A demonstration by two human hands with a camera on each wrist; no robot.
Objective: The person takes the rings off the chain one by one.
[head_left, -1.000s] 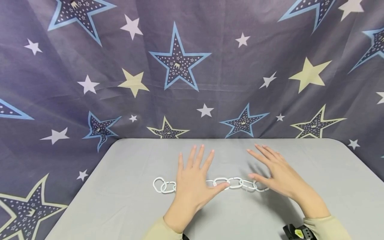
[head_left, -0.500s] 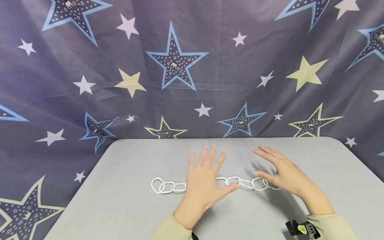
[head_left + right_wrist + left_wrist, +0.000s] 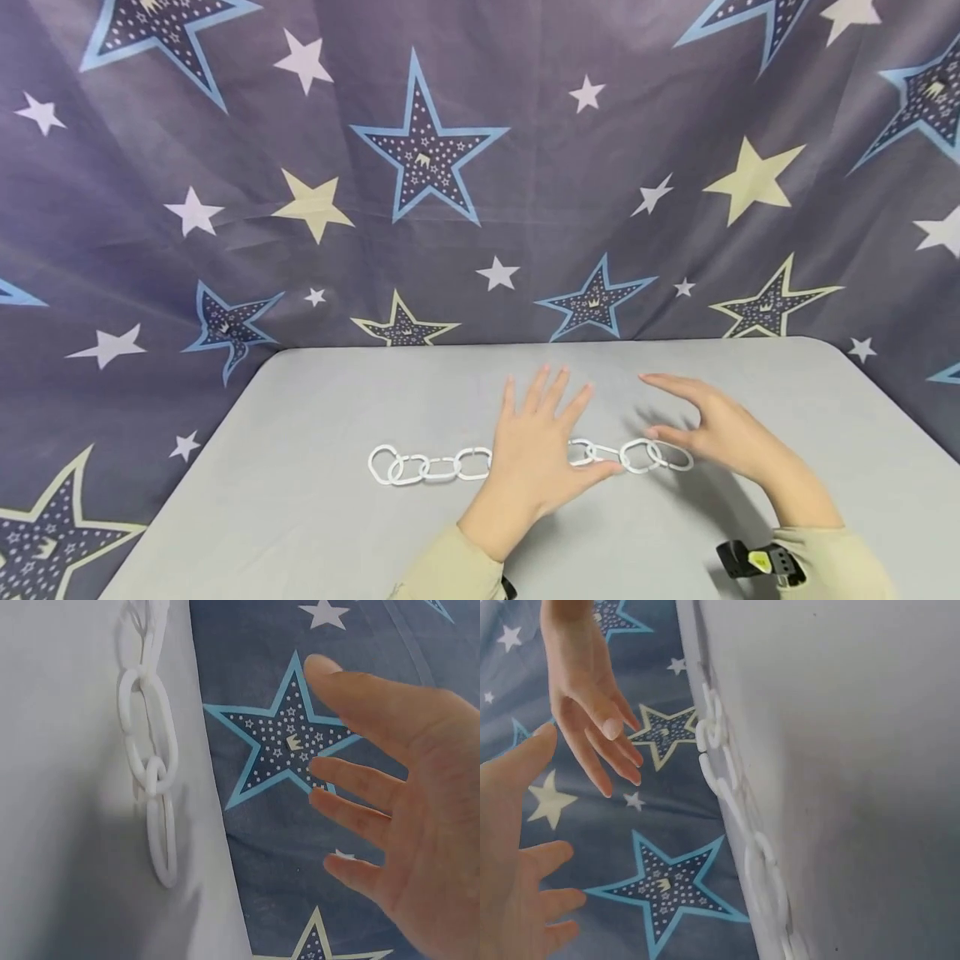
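Note:
A chain of white, oval plastic links lies stretched sideways across the grey table. My left hand is over its right-middle part, fingers spread and straight, hiding several links in the head view. By the chain's right end is my right hand, thumb and fingers bent apart with nothing between them. In the left wrist view, the left hand stands off to the side of the chain. The right wrist view has the chain's end links separate from the right hand.
The grey tabletop runs back to a dark cloth backdrop printed with stars. A black wrist device sits at the right sleeve. Light sleeves cover both forearms.
My left hand has moved right along the chain, uncovering links on its left. The right hand has moved slightly right, its fingers more bent, and the chain's right end shows. The head view has shifted a little.

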